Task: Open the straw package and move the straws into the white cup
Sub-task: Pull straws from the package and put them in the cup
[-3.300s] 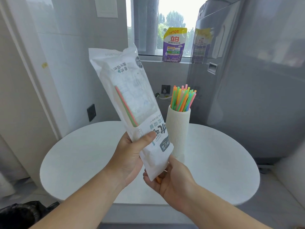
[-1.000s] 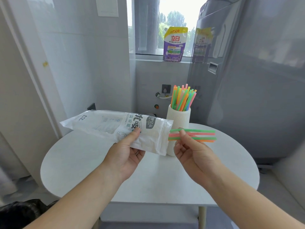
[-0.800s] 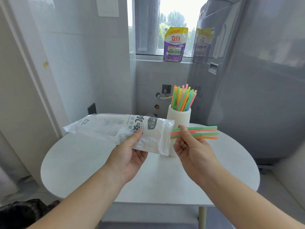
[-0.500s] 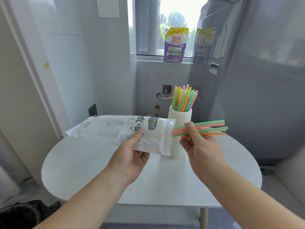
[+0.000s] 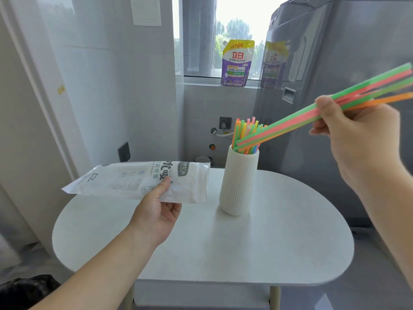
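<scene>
At the cup mouth: the right hand point(image 5: 357, 139) has its fingers point(image 5: 321, 127) closed on a small bundle of green, pink and orange straws point(image 5: 286, 124). The bundle slants down, and its lower tips are at the rim of the white cup point(image 5: 240, 182), among the straws already standing there point(image 5: 245, 128).
Left hand point(image 5: 156, 211): it grips the straw package point(image 5: 125, 182) level above the surface, thumb on top and fingers curled beneath. I cannot tell whether any straws remain inside.
Risk, tips: the bundle comes in at a shallow slant, so the tips may catch on the rim or the standing straws and skid out.
Risk, cup: it is tall, narrow and likely light, and nothing steadies it. A sideways push from the bundle could tip it.
Risk, grip: the straws fan apart at the far end, so one could slip from the pinch and drop.
Surface point(image 5: 257, 253): white with rounded ends; the cup stands toward its far side.
Room: pale tiled walls, a wall socket point(image 5: 224, 123), a purple detergent pouch point(image 5: 238, 63) on the window sill, a grey appliance point(image 5: 335, 52) at the right.
</scene>
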`<state>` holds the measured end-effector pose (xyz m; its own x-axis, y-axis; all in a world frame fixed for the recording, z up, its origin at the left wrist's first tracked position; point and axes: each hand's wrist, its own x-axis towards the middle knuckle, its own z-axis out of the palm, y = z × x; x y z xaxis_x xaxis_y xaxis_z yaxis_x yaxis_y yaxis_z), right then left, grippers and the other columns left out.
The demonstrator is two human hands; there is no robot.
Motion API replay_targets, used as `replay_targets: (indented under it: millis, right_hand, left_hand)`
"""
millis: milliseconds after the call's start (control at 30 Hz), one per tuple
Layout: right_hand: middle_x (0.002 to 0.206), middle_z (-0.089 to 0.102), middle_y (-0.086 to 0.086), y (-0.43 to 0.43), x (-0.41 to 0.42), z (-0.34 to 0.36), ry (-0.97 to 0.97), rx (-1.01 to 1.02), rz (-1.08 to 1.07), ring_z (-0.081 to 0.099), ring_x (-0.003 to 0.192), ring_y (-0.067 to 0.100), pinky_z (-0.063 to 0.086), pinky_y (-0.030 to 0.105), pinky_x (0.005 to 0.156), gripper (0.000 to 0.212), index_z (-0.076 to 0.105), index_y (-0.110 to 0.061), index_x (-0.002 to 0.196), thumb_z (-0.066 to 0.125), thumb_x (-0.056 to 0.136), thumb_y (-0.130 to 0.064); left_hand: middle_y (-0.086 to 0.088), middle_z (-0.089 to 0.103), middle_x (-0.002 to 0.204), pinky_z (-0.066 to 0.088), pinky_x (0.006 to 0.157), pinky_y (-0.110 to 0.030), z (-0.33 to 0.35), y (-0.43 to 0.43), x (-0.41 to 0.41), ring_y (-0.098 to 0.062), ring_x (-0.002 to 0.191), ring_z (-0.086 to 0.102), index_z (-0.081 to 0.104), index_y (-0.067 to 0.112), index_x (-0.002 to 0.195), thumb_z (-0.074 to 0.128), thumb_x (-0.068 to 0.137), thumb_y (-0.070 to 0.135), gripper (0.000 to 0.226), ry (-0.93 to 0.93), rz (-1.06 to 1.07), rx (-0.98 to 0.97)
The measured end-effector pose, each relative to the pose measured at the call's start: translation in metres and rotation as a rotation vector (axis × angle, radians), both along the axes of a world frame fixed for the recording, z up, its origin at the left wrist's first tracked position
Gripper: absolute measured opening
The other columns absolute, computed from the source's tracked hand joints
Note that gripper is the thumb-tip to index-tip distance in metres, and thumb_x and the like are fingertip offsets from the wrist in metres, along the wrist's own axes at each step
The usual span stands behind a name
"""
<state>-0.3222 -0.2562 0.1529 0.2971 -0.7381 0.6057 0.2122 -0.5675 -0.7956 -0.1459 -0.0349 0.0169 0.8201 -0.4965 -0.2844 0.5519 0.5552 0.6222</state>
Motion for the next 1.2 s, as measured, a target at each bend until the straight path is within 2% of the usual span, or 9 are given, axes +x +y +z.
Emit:
replay_targets:
  millis: [67, 200, 333, 533, 633, 800, 900, 1100, 1200]
  right_hand:
    - [0.058, 0.069, -0.010, -0.002, 0.001, 0.010, 0.038, -0.081, -0.038, 0.067, 0.053, 0.008, 0.061, 0.030, 0.069, 0.018, 0.070, -0.026, 0.074, 0.070, 0.091, -0.032]
    - [0.072, 0.070, -0.008, 0.001, 0.009, 0.020, 0.150, -0.225, -0.075, 0.067, 0.054, -0.002, 0.054, 0.012, 0.062, 0.015, 0.069, -0.025, 0.081, 0.068, 0.093, -0.034]
    - [0.073, 0.067, -0.014, 0.002, 0.016, 0.022, 0.228, -0.283, -0.098, 0.065, 0.055, -0.008, 0.051, 0.006, 0.060, 0.015, 0.070, -0.021, 0.090, 0.067, 0.094, -0.036]
    - [0.074, 0.066, -0.013, 0.000, 0.017, 0.023, 0.285, -0.310, -0.106, 0.063, 0.055, -0.011, 0.051, 0.012, 0.062, 0.015, 0.070, -0.022, 0.095, 0.067, 0.093, -0.037]
    - [0.073, 0.065, -0.013, -0.001, 0.018, 0.024, 0.323, -0.323, -0.105, 0.063, 0.054, -0.011, 0.047, 0.005, 0.056, 0.016, 0.070, -0.021, 0.094, 0.067, 0.094, -0.037]
    - [0.076, 0.067, -0.010, -0.002, 0.028, 0.029, 0.346, -0.314, -0.085, 0.067, 0.064, 0.002, 0.050, 0.013, 0.060, 0.024, 0.072, -0.016, 0.098, 0.066, 0.093, -0.038]
    - [0.074, 0.066, -0.011, -0.002, 0.037, 0.033, 0.362, -0.330, -0.085, 0.065, 0.056, -0.002, 0.047, 0.009, 0.056, 0.025, 0.071, -0.014, 0.092, 0.067, 0.093, -0.039]
    - [0.069, 0.065, -0.009, 0.006, 0.049, 0.046, 0.438, -0.414, -0.067, 0.069, 0.064, 0.015, 0.052, 0.025, 0.060, 0.020, 0.067, -0.020, 0.084, 0.067, 0.094, -0.037]
    - [0.067, 0.062, -0.011, 0.007, 0.051, 0.052, 0.484, -0.454, -0.069, 0.064, 0.056, 0.004, 0.047, 0.020, 0.056, 0.022, 0.064, -0.021, 0.081, 0.066, 0.094, -0.038]
  left_hand:
    - [0.006, 0.080, 0.089, 0.058, 0.056, -0.020, -0.001, -0.002, -0.001, -0.007, 0.073, 0.076, 0.071, 0.024, 0.106, 0.070, 0.092, 0.014, 0.017, -0.009, -0.016, 0.000]
    - [0.005, 0.080, 0.091, 0.058, 0.057, -0.020, -0.001, -0.002, -0.002, -0.008, 0.075, 0.076, 0.070, 0.024, 0.110, 0.070, 0.093, 0.015, 0.020, -0.035, -0.035, 0.009]
    - [0.005, 0.080, 0.093, 0.058, 0.056, -0.019, -0.001, -0.002, -0.002, -0.008, 0.075, 0.076, 0.069, 0.023, 0.116, 0.069, 0.093, 0.015, 0.024, -0.051, -0.039, 0.021]
    - [0.004, 0.080, 0.097, 0.058, 0.055, -0.020, -0.001, -0.002, -0.001, -0.009, 0.077, 0.076, 0.069, 0.021, 0.118, 0.069, 0.093, 0.014, 0.026, -0.064, -0.053, 0.013]
    - [0.002, 0.080, 0.099, 0.058, 0.055, -0.021, -0.002, -0.002, 0.000, -0.010, 0.077, 0.076, 0.069, 0.021, 0.121, 0.069, 0.093, 0.014, 0.029, -0.069, -0.050, 0.012]
    - [0.002, 0.080, 0.099, 0.058, 0.055, -0.021, -0.004, -0.004, 0.000, -0.010, 0.078, 0.077, 0.069, 0.020, 0.124, 0.070, 0.092, 0.014, 0.032, -0.076, -0.055, 0.010]
    - [0.002, 0.079, 0.101, 0.058, 0.055, -0.021, -0.004, -0.005, 0.000, -0.010, 0.078, 0.076, 0.067, 0.019, 0.129, 0.070, 0.092, 0.014, 0.038, -0.079, -0.051, 0.015]
    - [0.001, 0.079, 0.104, 0.057, 0.054, -0.022, -0.005, -0.005, 0.002, -0.011, 0.077, 0.077, 0.066, 0.018, 0.132, 0.071, 0.091, 0.015, 0.041, -0.084, -0.049, 0.027]
    - [0.001, 0.079, 0.105, 0.057, 0.054, -0.021, -0.005, -0.005, 0.001, -0.011, 0.078, 0.076, 0.066, 0.018, 0.133, 0.071, 0.091, 0.015, 0.043, -0.091, -0.053, 0.030]
